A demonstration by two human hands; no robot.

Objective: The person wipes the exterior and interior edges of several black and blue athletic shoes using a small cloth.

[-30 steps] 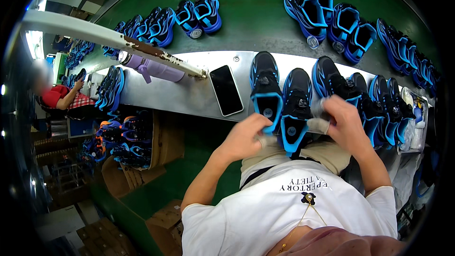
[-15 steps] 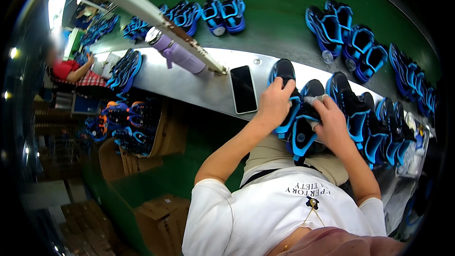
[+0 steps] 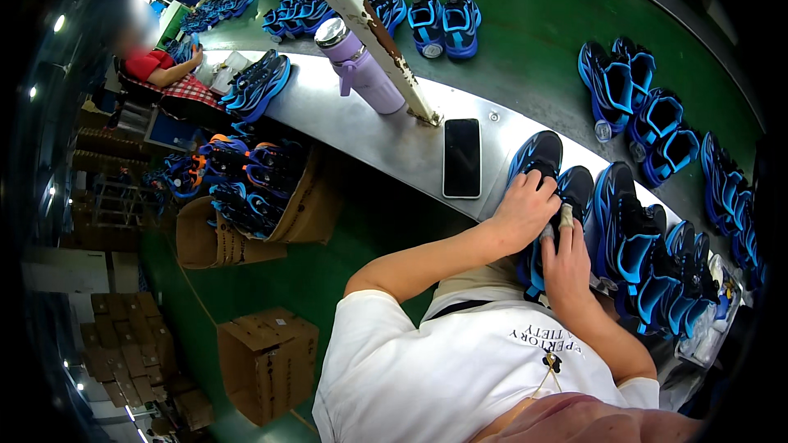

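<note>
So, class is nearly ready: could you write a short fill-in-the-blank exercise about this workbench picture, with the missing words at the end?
1. The left hand and right hand both touch black-and-____ shoes.
2. The purple bottle is to the ____ of the phone.
3. The phone lies face ____ on the metal surface.
4. A cardboard box rests on a floor coloured ____.

Missing words: blue; left; up; green.
</note>
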